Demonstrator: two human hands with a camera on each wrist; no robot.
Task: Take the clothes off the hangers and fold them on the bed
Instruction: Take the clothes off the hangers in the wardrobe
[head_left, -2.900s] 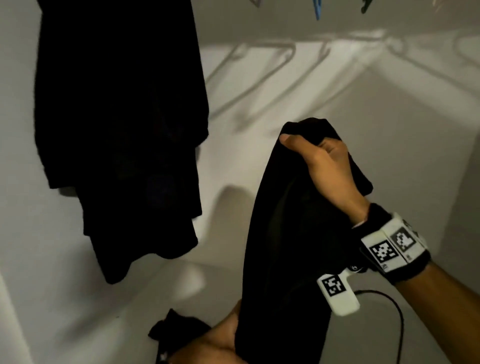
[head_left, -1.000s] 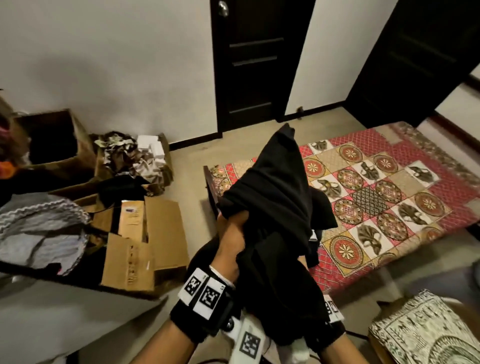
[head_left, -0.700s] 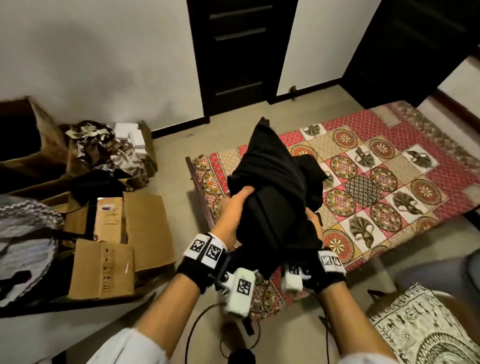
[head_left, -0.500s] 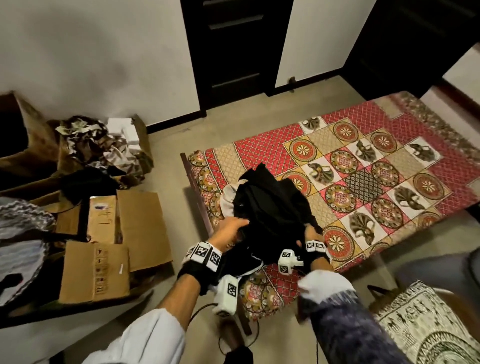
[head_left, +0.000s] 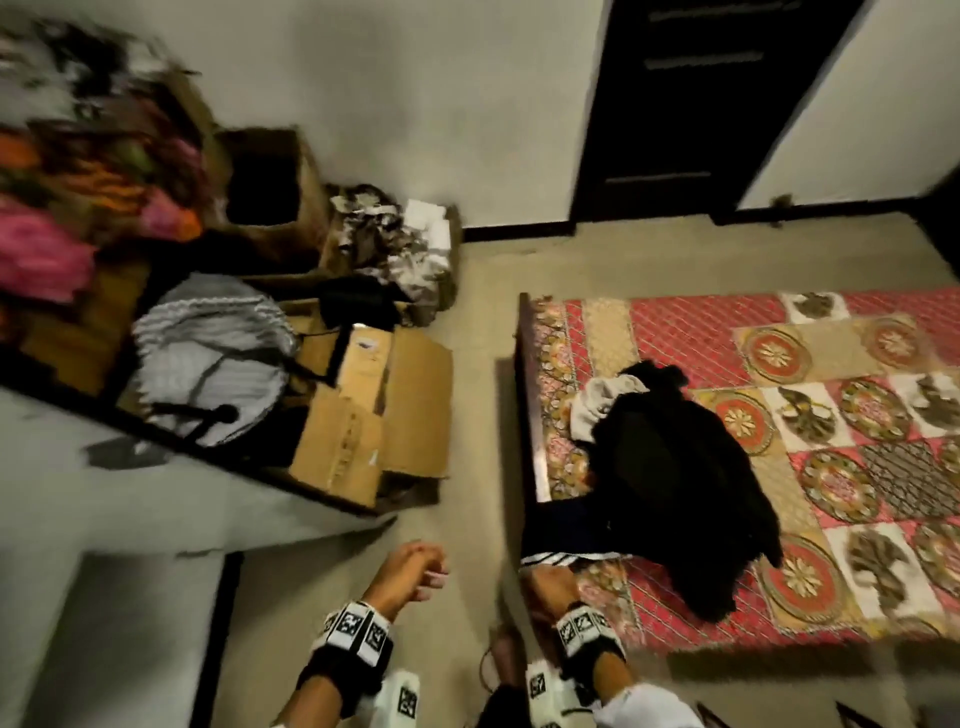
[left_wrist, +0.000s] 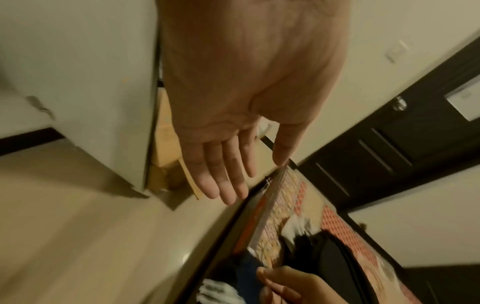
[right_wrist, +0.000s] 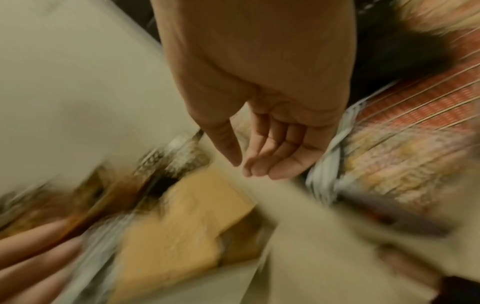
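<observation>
Both bare forearms wear black wrist straps (head_left: 347, 656) with white square-coded tags; white coded blocks (head_left: 402, 699) hang beneath; pale sleeve (head_left: 644, 707) behind.

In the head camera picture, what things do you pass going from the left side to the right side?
Pink and orange clothes → grey striped cloth → cardboard box → black clothes pile → patterned bed cover.

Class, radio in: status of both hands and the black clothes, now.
Left hand open, empty. Right hand open, empty. Crumpled black clothes heaped unfolded on the red patterned bed. Nothing in the way.
</observation>
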